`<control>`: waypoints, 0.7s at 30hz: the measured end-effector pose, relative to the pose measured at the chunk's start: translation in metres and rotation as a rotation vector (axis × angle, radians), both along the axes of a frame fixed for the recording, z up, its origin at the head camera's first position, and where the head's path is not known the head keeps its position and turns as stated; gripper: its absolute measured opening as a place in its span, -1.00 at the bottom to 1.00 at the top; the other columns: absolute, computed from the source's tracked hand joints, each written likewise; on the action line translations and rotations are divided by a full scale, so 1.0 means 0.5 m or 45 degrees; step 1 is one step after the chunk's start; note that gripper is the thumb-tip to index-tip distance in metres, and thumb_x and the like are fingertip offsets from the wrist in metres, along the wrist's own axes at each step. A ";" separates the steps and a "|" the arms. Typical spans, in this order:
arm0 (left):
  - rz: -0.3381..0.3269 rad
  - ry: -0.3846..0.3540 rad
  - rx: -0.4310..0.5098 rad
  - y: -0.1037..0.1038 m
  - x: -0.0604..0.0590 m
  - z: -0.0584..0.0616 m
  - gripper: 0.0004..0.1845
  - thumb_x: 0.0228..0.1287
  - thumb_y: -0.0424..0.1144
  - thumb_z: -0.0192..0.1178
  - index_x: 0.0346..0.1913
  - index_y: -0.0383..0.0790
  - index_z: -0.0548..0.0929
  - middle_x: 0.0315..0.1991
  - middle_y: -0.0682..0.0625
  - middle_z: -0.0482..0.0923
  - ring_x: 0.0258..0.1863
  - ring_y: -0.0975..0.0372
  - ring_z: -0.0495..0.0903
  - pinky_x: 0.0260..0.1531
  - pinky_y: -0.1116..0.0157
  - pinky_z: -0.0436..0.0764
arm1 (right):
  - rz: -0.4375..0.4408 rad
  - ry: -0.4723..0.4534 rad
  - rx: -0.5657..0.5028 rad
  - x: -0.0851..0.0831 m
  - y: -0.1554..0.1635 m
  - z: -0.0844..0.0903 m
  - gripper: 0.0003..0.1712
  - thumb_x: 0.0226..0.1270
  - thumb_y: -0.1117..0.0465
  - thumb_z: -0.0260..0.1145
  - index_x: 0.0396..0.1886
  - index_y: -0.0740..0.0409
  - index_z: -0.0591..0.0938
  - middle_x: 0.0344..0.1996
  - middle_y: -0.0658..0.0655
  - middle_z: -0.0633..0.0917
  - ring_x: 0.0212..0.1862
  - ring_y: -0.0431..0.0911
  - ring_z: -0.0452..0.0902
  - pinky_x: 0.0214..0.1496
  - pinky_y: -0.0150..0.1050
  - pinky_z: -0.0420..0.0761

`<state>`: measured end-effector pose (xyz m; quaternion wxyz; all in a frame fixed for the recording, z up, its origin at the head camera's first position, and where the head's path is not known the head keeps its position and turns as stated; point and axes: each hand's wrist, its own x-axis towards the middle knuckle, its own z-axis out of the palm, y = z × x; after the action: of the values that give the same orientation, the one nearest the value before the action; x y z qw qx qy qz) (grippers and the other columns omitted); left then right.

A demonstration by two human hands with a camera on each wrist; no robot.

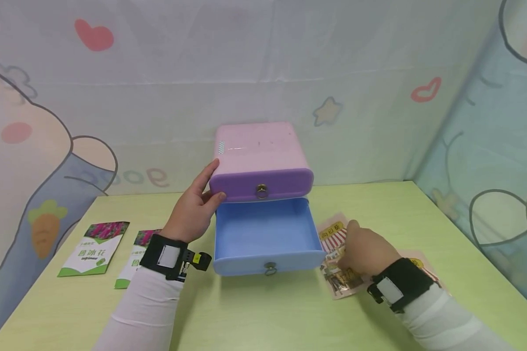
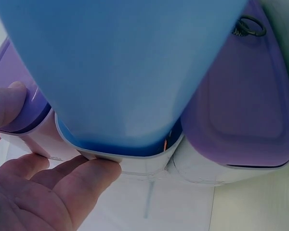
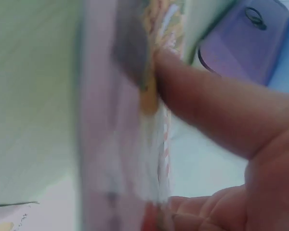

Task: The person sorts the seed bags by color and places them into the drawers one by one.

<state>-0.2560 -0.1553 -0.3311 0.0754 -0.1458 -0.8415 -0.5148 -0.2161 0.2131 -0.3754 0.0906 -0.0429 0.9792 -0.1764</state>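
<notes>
Pink paper is being pinched between the thumb and curled fingers of the right hand [image 1: 363, 252], which is lifting one seed packet [image 1: 338, 258] by its edge off the green table [image 1: 290, 312], just right of the open drawer. That edge grip looks suited to peeling a flat packet off a flat surface. A second pinkish packet [image 1: 417, 265] is lying beneath the wrist, mostly hidden.

The left hand [image 1: 192, 212] is resting with its fingers fairly straight against the left side of the small cabinet [image 1: 259, 146], thumb on the corner of the purple upper drawer [image 1: 261, 180]; this is a bracing touch, not a closed grasp, probably keeping the light cabinet from sliding. Below it the blue drawer [image 1: 268, 234] is standing pulled out and empty, its ring pull facing the person.

Two green-and-white packets [image 1: 94, 247] are lying well apart, left of the forearm.

The head view is giving the whole layout. The left wrist view is showing what it cannot: fingertips [image 2: 94, 168] pressing the cabinet's pale lower frame under the blue drawer [image 2: 120, 72]. The right wrist view, badly blurred, is confirming only the thumb [image 3: 197, 101] lying flat on the packet's face.
</notes>
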 end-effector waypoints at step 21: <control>-0.007 -0.005 0.013 0.000 0.005 0.004 -0.19 0.61 -0.26 0.15 0.67 0.47 0.06 0.71 0.07 0.07 0.52 -0.06 0.44 0.34 -0.01 0.58 | -0.075 0.215 -0.216 -0.004 0.078 0.099 -0.23 0.58 0.18 0.16 0.55 0.56 0.16 -0.10 0.42 0.69 -0.36 -0.02 0.61 -0.45 -0.19 0.58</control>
<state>-0.2536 -0.1554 -0.3291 0.0729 -0.1467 -0.8386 -0.5195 -0.2181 0.2520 -0.3261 -0.0014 -0.0365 0.9658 -0.2568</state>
